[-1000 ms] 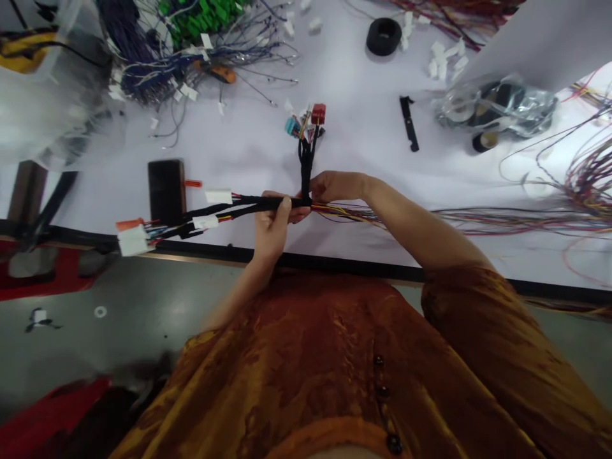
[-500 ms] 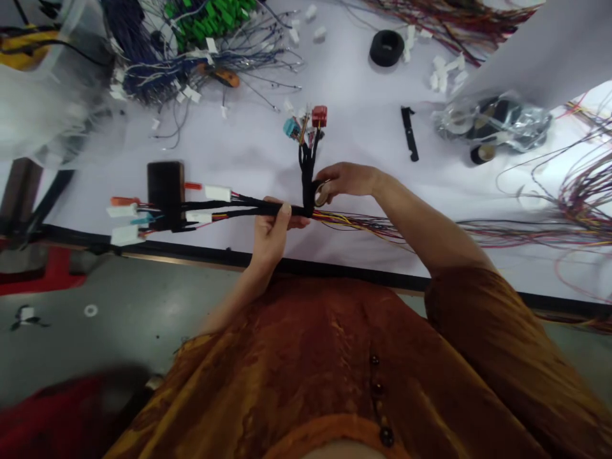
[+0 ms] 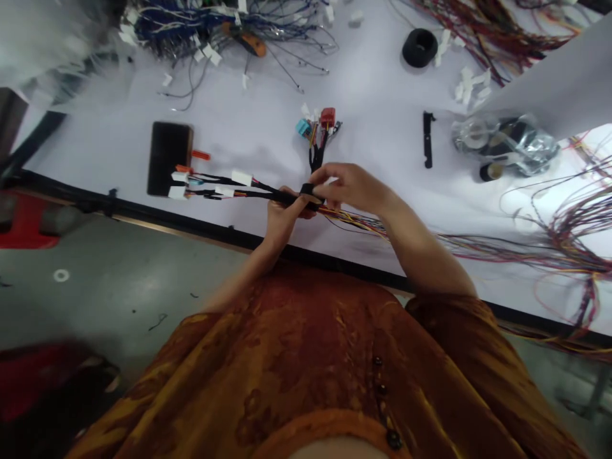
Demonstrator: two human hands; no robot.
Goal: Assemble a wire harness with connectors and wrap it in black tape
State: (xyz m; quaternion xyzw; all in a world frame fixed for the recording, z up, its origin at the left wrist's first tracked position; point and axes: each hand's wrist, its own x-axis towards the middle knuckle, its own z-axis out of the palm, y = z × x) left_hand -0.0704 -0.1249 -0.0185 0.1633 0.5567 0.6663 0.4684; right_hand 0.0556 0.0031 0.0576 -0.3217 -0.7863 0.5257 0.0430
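Observation:
A wire harness (image 3: pixel 285 197) wrapped in black tape lies across the front of the table. My left hand (image 3: pixel 284 215) is closed around it just left of the branching point, thumb on top. At the branch, my right hand (image 3: pixel 348 187) pinches a small roll of black tape (image 3: pixel 306 189) against the harness. One taped branch points away from me and ends in a teal connector (image 3: pixel 303 127) and a red connector (image 3: pixel 327 116). Leftward branches carry white connectors (image 3: pixel 241 178). Bare coloured wires (image 3: pixel 356 220) run off to the right from under my right hand.
A dark phone (image 3: pixel 168 158) lies at the left beside an orange strip (image 3: pixel 201 155). Toward the back are blue wires (image 3: pixel 191 22), an orange-handled tool (image 3: pixel 253 43) and a thick black tape roll (image 3: pixel 419 48). On the right are a black flat tool (image 3: pixel 428 140) and a plastic bag (image 3: pixel 507 143).
My right hand has brought the tape roll from the right side of the branch over onto the harness, near my left thumb. The leftward branches have shifted, and the view has turned slightly.

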